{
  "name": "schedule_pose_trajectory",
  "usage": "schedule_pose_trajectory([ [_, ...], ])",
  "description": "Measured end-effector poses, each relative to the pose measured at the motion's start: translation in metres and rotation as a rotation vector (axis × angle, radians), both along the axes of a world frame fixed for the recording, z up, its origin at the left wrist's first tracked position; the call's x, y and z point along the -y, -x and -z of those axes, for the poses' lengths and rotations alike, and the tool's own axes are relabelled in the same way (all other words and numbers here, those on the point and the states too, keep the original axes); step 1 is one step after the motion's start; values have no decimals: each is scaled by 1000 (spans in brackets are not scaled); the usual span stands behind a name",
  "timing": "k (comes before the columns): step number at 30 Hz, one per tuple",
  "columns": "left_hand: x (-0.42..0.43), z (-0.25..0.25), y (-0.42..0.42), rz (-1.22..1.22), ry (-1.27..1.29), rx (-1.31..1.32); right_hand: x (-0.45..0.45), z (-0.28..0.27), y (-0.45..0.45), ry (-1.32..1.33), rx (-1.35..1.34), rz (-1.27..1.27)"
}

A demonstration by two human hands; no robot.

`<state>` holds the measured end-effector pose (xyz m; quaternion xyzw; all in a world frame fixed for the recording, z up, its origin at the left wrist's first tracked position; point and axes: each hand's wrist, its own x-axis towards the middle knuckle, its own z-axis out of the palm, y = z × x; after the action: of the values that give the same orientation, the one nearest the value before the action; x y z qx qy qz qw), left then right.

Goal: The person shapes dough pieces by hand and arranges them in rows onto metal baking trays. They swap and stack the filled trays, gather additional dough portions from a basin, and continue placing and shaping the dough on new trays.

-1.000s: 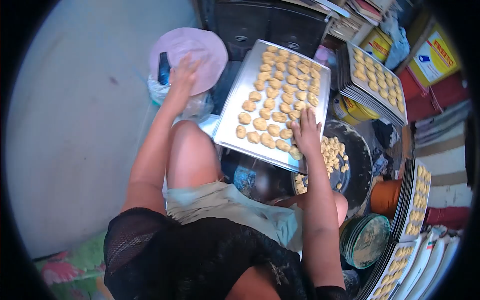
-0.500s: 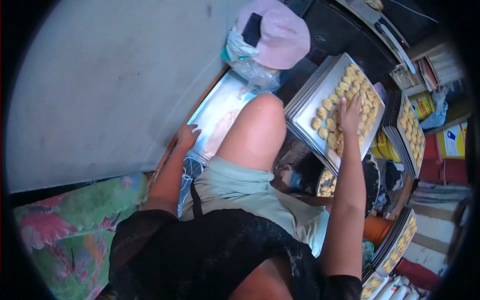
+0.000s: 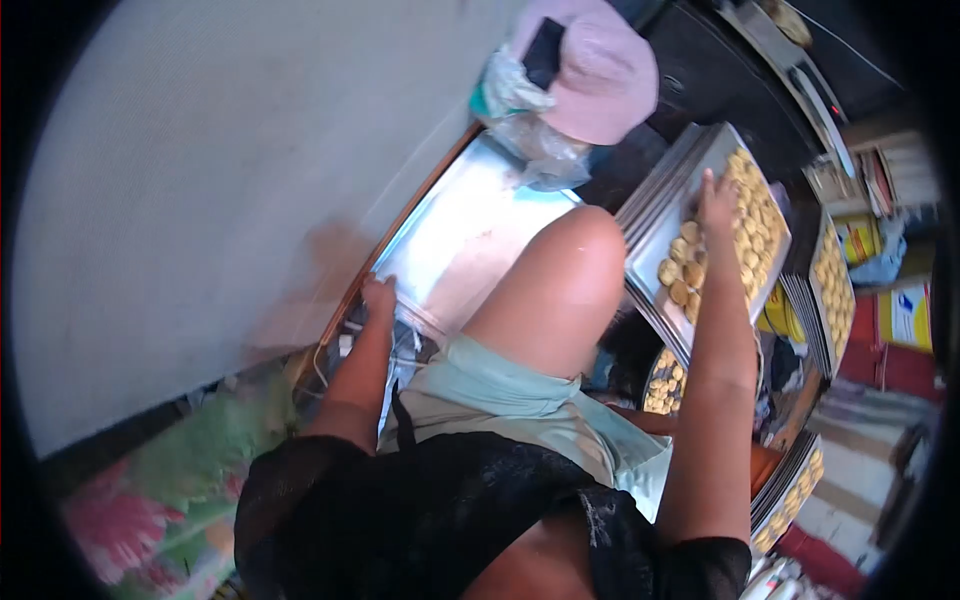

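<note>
My right hand lies palm down, fingers stretched out, on small round golden cookies. They sit on the top metal tray of a tilted stack to the right of my knee. A bare strip shows along that tray's left side. Down at my left, my left hand has its fingers closed on the near left corner of a flat, shiny baking tray with nothing on it. My raised knee partly covers this tray.
A pink hat and plastic bags rest beyond the flat tray. A pale wall runs along the left. Another stack of cookie trays stands at the right, near a yellow tub. Floral cloth lies at lower left.
The view has shifted. My right hand has moved over the top tray, and the cookies at its upper left are now bunched rightward. My left hand has closed on the flat tray's corner.
</note>
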<state>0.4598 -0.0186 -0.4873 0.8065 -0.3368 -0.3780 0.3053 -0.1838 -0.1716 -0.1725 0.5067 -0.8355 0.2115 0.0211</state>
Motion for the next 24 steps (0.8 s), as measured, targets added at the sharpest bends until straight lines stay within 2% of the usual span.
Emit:
schedule_pose_trajectory([
  [1,1,-30,10,-14,35,-47,-9,-9,-7,-10,11,-18],
  [2,13,-15,12,-13,-103,244,-20,-20,-22,28,65,0],
  [3,20,-42,23,50,-215,439,-34,-34,-38,73,116,-25],
  [4,24,-85,41,60,-298,463,-41,-28,-37,167,110,-34],
  [5,30,-81,39,151,-382,552,-54,-35,-46,238,124,-64],
  [6,32,-87,46,197,-355,601,-70,-52,-61,271,166,-87],
  [9,26,-102,50,290,-266,728,-112,-56,-63,259,147,-118],
  [12,30,-100,45,373,-361,721,-156,-68,-67,208,121,-119],
  [15,29,-99,36,402,-266,732,-196,-78,-52,198,100,-70],
  [18,55,-64,-17,651,-188,359,-227,-87,-35,223,35,-14],
  [21,40,-108,-6,713,-42,264,-244,-82,-19,279,20,33],
  [24,42,-117,-29,714,32,174,-252,-79,-10,329,55,28],
])
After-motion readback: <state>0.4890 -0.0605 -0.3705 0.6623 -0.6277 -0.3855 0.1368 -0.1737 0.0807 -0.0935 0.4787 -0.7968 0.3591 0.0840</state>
